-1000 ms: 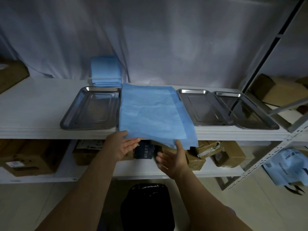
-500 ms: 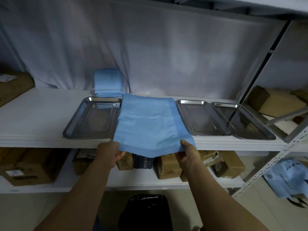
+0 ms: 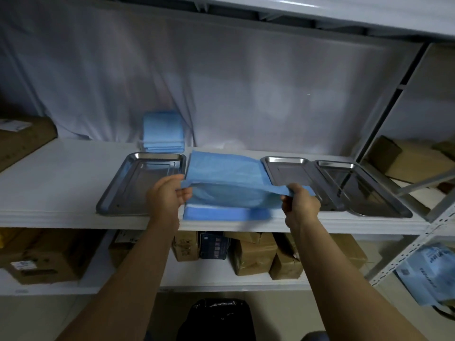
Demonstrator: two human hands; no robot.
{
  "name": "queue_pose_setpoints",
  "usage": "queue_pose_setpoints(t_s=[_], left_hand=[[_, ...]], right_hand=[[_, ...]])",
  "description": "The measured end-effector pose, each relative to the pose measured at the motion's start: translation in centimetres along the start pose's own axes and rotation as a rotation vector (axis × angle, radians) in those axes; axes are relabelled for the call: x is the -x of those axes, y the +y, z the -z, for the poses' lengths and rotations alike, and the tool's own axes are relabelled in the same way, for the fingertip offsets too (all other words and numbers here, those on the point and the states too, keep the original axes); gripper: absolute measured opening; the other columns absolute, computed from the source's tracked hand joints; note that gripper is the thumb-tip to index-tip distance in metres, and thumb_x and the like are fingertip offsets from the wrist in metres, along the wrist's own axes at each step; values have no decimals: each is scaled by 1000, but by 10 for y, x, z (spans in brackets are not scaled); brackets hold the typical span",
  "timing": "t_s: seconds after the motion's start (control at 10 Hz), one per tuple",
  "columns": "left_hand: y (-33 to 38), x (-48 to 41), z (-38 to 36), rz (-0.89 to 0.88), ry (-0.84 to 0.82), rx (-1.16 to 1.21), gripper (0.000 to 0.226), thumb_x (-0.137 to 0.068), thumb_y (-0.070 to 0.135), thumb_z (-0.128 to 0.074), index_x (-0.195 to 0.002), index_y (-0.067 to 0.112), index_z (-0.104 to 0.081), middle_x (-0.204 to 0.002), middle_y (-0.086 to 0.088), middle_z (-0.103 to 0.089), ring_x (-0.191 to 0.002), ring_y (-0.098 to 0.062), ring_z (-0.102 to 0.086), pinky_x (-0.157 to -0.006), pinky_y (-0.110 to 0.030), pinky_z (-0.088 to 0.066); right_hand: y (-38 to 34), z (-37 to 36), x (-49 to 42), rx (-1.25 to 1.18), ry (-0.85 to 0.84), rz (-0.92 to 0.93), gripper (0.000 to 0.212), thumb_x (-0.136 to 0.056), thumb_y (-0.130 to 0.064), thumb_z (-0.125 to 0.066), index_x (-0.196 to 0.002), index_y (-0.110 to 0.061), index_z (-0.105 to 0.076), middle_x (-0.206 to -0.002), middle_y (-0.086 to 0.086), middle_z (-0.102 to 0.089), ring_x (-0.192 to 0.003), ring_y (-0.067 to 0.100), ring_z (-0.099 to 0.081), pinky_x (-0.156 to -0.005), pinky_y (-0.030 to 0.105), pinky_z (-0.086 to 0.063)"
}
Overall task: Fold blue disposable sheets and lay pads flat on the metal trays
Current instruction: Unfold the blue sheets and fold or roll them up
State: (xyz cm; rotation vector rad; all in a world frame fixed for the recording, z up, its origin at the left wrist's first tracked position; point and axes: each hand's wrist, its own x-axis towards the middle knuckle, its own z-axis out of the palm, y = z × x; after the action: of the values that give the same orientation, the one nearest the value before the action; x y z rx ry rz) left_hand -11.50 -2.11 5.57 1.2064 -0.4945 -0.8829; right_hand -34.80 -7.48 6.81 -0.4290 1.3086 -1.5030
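Pinching the two corners of a raised edge, the person's left hand (image 3: 167,195) and right hand (image 3: 299,205) each curl around the blue disposable sheet (image 3: 221,173) and hold that edge up above the sheet's lower layer. The sheet lies on the white shelf (image 3: 49,183) between the left metal tray (image 3: 147,178) and the middle metal tray (image 3: 288,171), which touches the right metal tray (image 3: 364,190). A stack of folded blue sheets (image 3: 163,131) stands behind the left tray. Cardboard boxes (image 3: 253,254) sit on the shelf below.
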Motion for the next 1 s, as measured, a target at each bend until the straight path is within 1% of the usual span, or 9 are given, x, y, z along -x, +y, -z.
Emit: queue_pose_setpoints(t_s=[0.1, 0.3, 0.4, 0.5, 0.6, 0.7, 0.8, 0.9, 1.0], left_hand=[[3, -23, -9, -126, -36, -122, 27, -82, -8, -59, -98, 13, -64, -82, -3, -64, -76, -14, -61, -72, -21, -51], [-9, -91, -26, -272, 39, -546, 17, -68, 26, -67, -60, 17, -54, -68, -8, -53, -68, -30, -54, -69, -40, -49], [-13, -128, -39, -312, 43, -717, 21, -80, 21, -58, -73, 2, -52, -73, -19, -52, -69, -32, -52, -67, -42, -45], [-9, -163, -59, -343, 98, -770, 21, -88, 12, -53, -71, 7, -42, -78, -23, -53, -77, -33, -52, -65, -35, -30], [-9, -201, -78, -296, 121, -782, 33, -89, 16, -54, -60, 9, -40, -83, -29, -57, -89, -39, -57, -70, -39, -36], [-32, -221, -81, -36, -12, -848, 38, -75, 32, -64, -89, -3, -61, -99, -26, -65, -95, -37, -62, -79, -39, -48], [-46, -225, -76, 131, -107, -854, 61, -53, 29, -60, -106, -1, -57, -103, -17, -64, -94, -32, -62, -75, -34, -48], [-49, -240, -80, 48, -84, -1048, 45, -79, 11, -57, -119, -7, -50, -121, -24, -56, -113, -39, -54, -89, -36, -44], [-48, -252, -89, -112, -56, -1142, 29, -87, 6, -51, -113, -7, -52, -123, -26, -55, -118, -39, -50, -93, -35, -40]], right_hand=[[-10, -17, -16, 12, -33, 7, 12, -85, -10, -63, -88, -2, -54, -68, 10, -58, -30, 5, -51, -38, 16, -44], [-6, -60, -65, 92, -99, -93, 10, -91, -5, -56, -82, -2, -51, -52, 13, -59, -27, 10, -52, -33, 15, -43], [2, -82, -96, 125, -111, -144, 13, -92, -4, -51, -80, -3, -49, -36, 8, -57, -25, 12, -52, -31, 16, -43], [3, -110, -127, 138, -121, -134, 2, -92, -4, -51, -91, -2, -51, -38, 8, -58, -26, 13, -54, -32, 17, -45], [7, -140, -161, 104, -112, -92, 13, -92, -4, -51, -105, -2, -50, -60, 16, -64, -28, 16, -56, -32, 20, -47], [26, -154, -187, 143, -82, -128, 17, -95, -19, -52, -108, -8, -52, -96, 18, -59, -32, 19, -58, -31, 24, -47], [41, -158, -200, 195, -54, -157, 22, -92, -35, -58, -100, -15, -53, -95, 13, -54, -38, 21, -57, -31, 24, -47], [41, -161, -209, 237, -31, -163, 23, -90, -29, -61, -79, -12, -50, -80, 12, -51, -53, 23, -53, -33, 25, -48], [37, -166, -218, 281, -35, -90, 24, -91, -7, -52, -69, -10, -43, -69, 10, -47, -56, 21, -50, -50, 32, -50]])
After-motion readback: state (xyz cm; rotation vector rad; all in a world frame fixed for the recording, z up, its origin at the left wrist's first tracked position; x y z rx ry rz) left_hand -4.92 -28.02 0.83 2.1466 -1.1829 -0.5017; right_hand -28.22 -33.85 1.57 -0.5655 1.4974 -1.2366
